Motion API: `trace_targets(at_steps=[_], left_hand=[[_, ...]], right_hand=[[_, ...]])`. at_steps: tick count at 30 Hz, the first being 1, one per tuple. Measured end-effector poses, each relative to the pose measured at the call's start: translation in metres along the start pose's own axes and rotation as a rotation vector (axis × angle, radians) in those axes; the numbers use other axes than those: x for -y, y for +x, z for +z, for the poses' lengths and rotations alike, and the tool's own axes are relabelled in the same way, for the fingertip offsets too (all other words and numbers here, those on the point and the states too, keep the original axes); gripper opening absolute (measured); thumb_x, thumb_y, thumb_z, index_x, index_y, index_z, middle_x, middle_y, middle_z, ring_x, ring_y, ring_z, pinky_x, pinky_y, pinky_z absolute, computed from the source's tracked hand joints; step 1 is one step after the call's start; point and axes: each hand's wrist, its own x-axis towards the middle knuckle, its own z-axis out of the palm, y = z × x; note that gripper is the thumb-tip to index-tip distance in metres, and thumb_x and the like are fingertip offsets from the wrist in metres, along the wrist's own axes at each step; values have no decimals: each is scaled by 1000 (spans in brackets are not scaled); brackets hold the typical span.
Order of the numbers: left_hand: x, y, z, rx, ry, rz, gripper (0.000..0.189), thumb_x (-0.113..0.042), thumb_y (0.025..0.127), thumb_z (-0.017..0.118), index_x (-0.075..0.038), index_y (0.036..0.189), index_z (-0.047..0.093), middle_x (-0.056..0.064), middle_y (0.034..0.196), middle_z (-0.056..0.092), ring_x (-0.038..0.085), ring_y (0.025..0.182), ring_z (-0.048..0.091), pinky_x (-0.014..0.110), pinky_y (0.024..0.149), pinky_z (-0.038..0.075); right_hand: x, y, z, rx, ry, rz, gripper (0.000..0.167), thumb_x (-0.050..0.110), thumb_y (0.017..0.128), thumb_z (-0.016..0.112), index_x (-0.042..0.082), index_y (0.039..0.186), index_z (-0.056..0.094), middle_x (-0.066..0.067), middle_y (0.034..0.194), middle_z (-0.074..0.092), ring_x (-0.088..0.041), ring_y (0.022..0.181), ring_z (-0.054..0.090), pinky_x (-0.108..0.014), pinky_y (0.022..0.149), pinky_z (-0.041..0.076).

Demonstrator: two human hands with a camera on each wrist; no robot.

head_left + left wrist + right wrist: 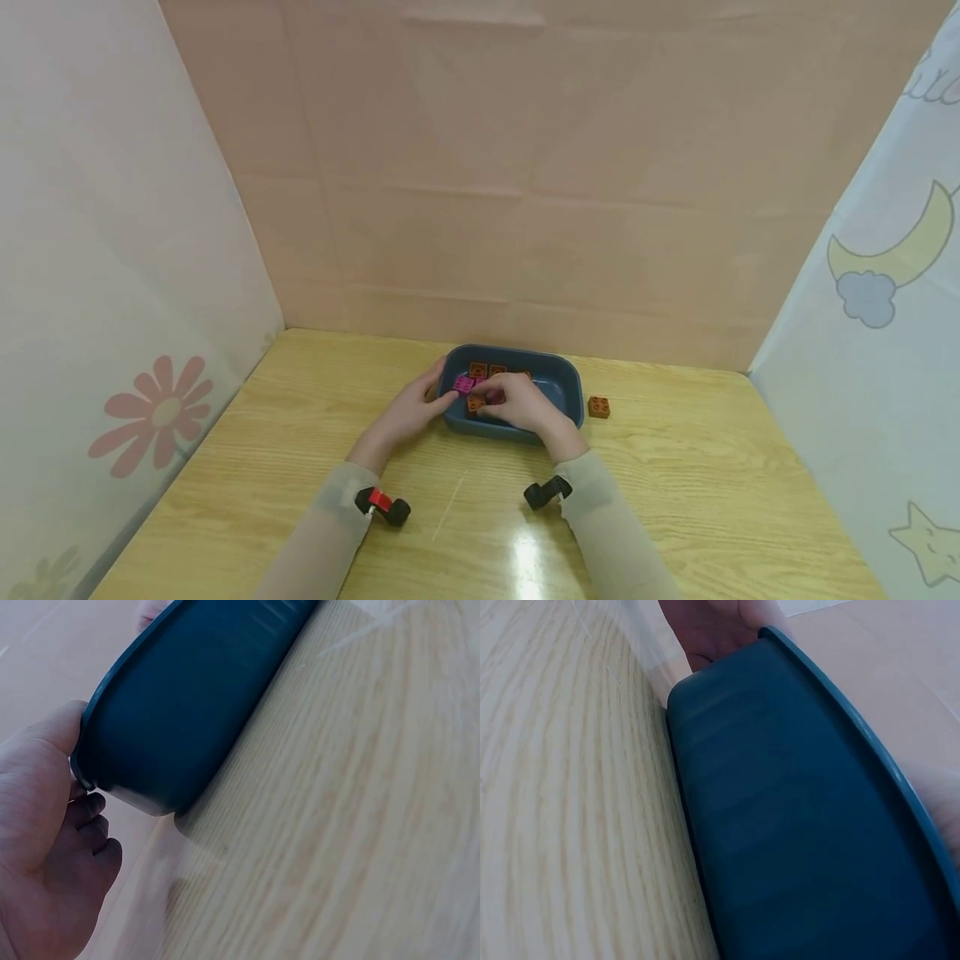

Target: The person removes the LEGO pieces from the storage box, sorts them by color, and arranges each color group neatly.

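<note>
A dark blue tray (pixel 564 390) holds several toy bricks, orange and magenta. My left hand (pixel 408 408) grips its left end; in the left wrist view the thumb lies at the rim (pixel 112 682), the other fingers curled by the outer wall. My right hand (pixel 521 404) reaches over the near wall into the tray, thumb and a finger about an orange brick (pixel 476 404). Beside that brick lies a magenta brick (pixel 463 384). Another orange brick (pixel 477 369) sits near the far wall. In the right wrist view the tray wall (pixel 795 802) hides the right fingertips.
A single orange brick (pixel 598 407) lies on the wooden table (pixel 675 467), just right of the tray. Behind the table hangs a tan backdrop (pixel 525 250), close to the tray's far side. Pale printed sheets (pixel 135 275) stand at both sides.
</note>
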Motion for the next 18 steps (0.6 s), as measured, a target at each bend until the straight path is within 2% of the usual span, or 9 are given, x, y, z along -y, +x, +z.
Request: trace_targets(at_steps=[5,13,18], left_hand=[[-1,1,2,-13,22,5,81,-41,109,63,-15,172,20,4,177,19,28,163,18,51,131,17],[2,0,7,-1,40,-10,83,-45,109,63,-16,173,19,4,177,19,30,162,20,52,130,19],[4,2,6,-9,15,-2,81,-41,109,63,-17,173,19,4,177,20,30,162,21,52,130,19]], right_hand=[[-1,-3,-3,-26,17,-31,33,18,97,83,14,129,79,4,115,75,-13,99,70,-36,88,60],[-4,-7,-3,-43,49,-32,32,19,97,83,15,128,79,4,114,74,-9,86,65,-28,75,57],[-8,-5,-7,-75,63,-61,32,19,97,82,14,129,79,1,121,75,-15,96,70,-31,81,59]])
